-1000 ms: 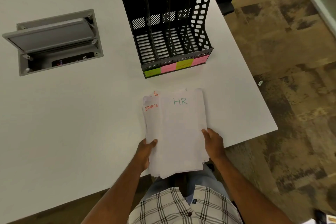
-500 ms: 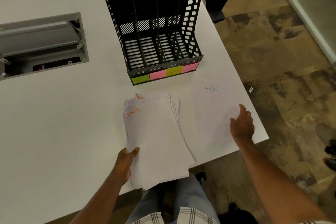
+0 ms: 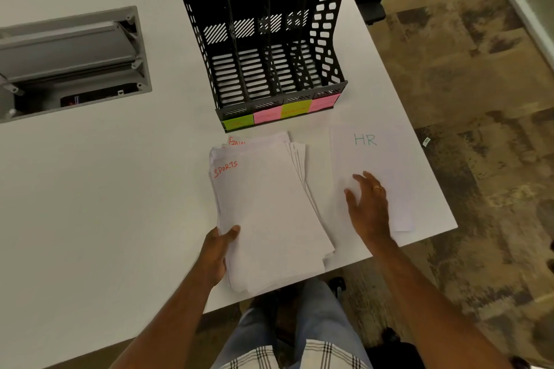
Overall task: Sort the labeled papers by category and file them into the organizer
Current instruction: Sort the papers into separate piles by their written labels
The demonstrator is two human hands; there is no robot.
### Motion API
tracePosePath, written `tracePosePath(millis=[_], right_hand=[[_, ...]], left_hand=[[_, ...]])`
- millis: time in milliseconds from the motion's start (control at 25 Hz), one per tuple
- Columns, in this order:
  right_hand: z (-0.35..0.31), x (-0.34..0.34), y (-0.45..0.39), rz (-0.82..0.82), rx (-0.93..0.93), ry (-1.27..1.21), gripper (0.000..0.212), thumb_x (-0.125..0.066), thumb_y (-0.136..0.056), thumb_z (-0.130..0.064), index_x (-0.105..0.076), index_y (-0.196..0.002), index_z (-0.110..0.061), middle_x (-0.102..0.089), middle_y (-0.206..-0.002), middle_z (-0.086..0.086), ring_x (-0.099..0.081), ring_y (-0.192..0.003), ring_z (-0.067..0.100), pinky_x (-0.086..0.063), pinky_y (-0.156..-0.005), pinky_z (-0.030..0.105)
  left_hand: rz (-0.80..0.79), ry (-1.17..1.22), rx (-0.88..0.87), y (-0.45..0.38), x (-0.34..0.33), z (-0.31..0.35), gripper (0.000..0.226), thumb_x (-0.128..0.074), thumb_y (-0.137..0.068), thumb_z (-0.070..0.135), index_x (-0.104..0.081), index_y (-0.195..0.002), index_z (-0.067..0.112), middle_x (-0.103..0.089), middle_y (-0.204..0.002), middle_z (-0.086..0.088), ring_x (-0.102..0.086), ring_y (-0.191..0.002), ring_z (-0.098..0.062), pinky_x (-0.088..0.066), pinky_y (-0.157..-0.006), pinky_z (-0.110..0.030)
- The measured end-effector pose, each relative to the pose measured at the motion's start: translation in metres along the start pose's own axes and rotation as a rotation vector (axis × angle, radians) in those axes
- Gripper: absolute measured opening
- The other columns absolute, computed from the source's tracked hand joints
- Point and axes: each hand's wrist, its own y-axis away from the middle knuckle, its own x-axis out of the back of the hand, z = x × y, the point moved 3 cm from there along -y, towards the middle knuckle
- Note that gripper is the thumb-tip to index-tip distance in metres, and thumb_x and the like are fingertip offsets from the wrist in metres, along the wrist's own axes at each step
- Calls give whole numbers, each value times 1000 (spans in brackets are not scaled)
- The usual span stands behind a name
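Note:
A stack of white papers (image 3: 269, 213) lies on the white table, its top sheet marked SPORTS in red. My left hand (image 3: 217, 252) grips the stack's lower left corner, thumb on top. A single sheet marked HR (image 3: 371, 159) lies flat to the right of the stack, near the table's right edge. My right hand (image 3: 367, 204) hovers over or rests on the HR sheet's lower left part, fingers spread and relaxed. The black file organizer (image 3: 269, 39) stands behind the papers, with green and pink sticky labels (image 3: 281, 113) along its front. Its slots look empty.
A grey recessed cable box (image 3: 69, 63) with its lid raised sits in the table at the left. The table's right edge (image 3: 419, 165) runs close to the HR sheet. A dark chair base (image 3: 371, 9) stands beyond the organizer on the patterned floor.
My right hand lifted the HR sheet off the stack and laid it to the right. It has since drawn back left over the sheet's lower part. My left hand kept hold of the stack.

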Motion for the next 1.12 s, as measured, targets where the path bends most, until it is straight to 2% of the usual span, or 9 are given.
tracePosePath(millis=[120, 280, 400, 600, 720, 800, 880, 1000, 1120], right_hand=[[-47, -13, 25, -134, -54, -337, 39, -56, -95, -53, -55, -126, -31, -58, -120, -10, -61, -104, 9, -55, -83, 29], [-85, -35, 48, -401, -168, -401, 64, -71, -79, -63, -46, -129, -30, -62, -116, -14, -61, -102, 9, -54, -84, 30], [-88, -39, 50, -342, -231, -445, 49, -81, -80, -40, -51, -114, -20, -63, -101, -13, -64, -94, 12, -52, -70, 20], [-92, -32, 47, -260, -251, -446, 33, -69, -90, -44, -59, -96, -13, -64, -92, -11, -62, -84, 9, -44, -65, 17], [-92, -32, 49, -249, -184, -478, 35, -56, -99, -41, -56, -73, -18, -54, -67, -13, -48, -61, -2, -42, -61, 19], [-91, -32, 51, -233, -146, -450, 28, -47, -104, -37, -69, -98, -21, -61, -85, -17, -54, -76, -7, -45, -77, 16], [-86, -31, 50, -128, -146, -391, 34, -44, -106, -31, -63, -128, -13, -64, -109, -7, -60, -102, 7, -42, -91, 17], [-74, -28, 44, -21, -139, -305, 36, -43, -107, -20, -52, -140, -11, -61, -132, 8, -57, -125, 26, -42, -101, 27], [-66, -25, 44, -25, -32, -228, 57, -48, -103, -9, -29, -156, -18, -42, -155, 5, -41, -140, 22, -33, -110, 29]], left_hand=[[-66, 49, 31, 2, 3, 0, 28, -72, -90, 16, -66, -118, 16, -80, -106, -7, -77, -92, -25, -63, -66, -33], [-102, 47, 60, 7, 7, 2, 37, -73, -89, 20, -64, -124, 13, -75, -117, -14, -71, -106, -33, -62, -79, -43], [-131, 34, 69, 12, 11, 6, 36, -71, -92, 23, -63, -125, 14, -75, -119, -15, -73, -105, -34, -62, -79, -44], [-133, 73, 40, 23, 14, 8, 37, -70, -93, 26, -61, -127, 15, -76, -116, -14, -73, -104, -32, -63, -76, -41], [-46, 104, 4, 26, 18, 6, 41, -70, -93, 24, -57, -130, 12, -71, -121, -17, -67, -111, -37, -60, -87, -49], [6, 115, -24, 29, 23, 6, 41, -69, -94, 23, -56, -131, 11, -69, -121, -16, -65, -111, -38, -55, -95, -54], [35, 123, -64, 34, 31, 10, 37, -68, -94, 24, -57, -127, 14, -71, -116, -12, -67, -105, -32, -59, -84, -46], [71, 131, -116, 45, 53, 13, 30, -68, -93, 25, -60, -121, 18, -72, -114, -9, -68, -104, -30, -60, -75, -39], [127, 142, -142, 61, 74, 17, 28, -70, -92, 28, -60, -118, 20, -74, -111, -6, -70, -102, -28, -62, -64, -32]])
